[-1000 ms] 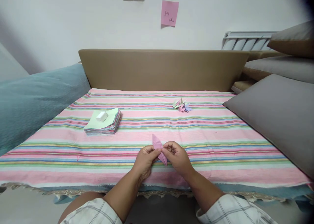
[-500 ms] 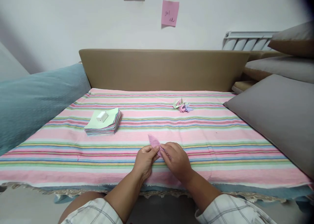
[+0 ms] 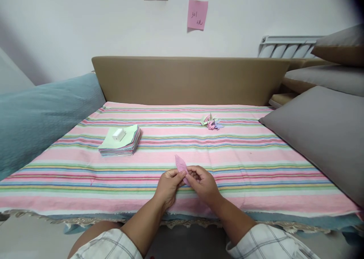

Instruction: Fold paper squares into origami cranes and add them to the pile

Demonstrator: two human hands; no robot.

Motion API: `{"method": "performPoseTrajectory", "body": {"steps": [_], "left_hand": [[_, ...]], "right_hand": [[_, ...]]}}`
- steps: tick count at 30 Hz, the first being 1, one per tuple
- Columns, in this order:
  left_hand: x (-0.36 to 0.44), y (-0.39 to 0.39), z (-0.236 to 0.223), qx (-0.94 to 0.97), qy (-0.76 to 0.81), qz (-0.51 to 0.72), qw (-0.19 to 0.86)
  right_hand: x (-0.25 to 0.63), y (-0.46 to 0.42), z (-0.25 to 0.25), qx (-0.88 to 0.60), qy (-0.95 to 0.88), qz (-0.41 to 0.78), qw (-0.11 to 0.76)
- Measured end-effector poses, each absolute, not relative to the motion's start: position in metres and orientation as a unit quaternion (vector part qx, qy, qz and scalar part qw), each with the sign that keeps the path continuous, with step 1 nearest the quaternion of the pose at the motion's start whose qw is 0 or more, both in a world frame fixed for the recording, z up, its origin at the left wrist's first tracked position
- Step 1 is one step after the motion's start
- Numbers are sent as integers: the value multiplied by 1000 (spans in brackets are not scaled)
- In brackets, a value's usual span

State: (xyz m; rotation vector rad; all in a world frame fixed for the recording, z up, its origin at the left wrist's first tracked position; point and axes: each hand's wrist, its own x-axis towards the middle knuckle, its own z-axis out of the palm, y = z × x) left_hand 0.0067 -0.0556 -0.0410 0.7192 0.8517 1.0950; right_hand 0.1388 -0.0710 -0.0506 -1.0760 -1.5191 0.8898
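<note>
Pink folded paper (image 3: pixel 181 164) is pinched between the thumbs and fingers of both the left hand (image 3: pixel 167 185) and the right hand (image 3: pixel 204 185), its pointed end sticking up past the fingertips over the striped cloth (image 3: pixel 159 156). Beyond the grip and to its left, a white block (image 3: pixel 118 134) rests on a stack of coloured paper (image 3: pixel 121 142); beyond and to its right lies a cluster of small folded paper pieces (image 3: pixel 211 122).

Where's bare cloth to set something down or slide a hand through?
Free on the striped cloth: between paper stack and near edge; between stack and folded paper cluster; between right hand and big grey cushion. Crowded: front centre, left hand and right around pink paper.
</note>
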Motion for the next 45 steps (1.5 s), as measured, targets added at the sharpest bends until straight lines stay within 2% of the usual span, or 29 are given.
{"method": "performPoseTrajectory", "body": {"steps": [16,25,45], "left_hand": [[0,-63,-35,383,297,433,760],[4,-63,-38,304,320,476,761],[1,-64,-38,347,273,450,776]], "right_hand": [[141,-68,-41,-445,-532,490,528],[142,-70,-39,-417,-518,512,543],[145,-67,-45,-348,-451,613,547]]}}
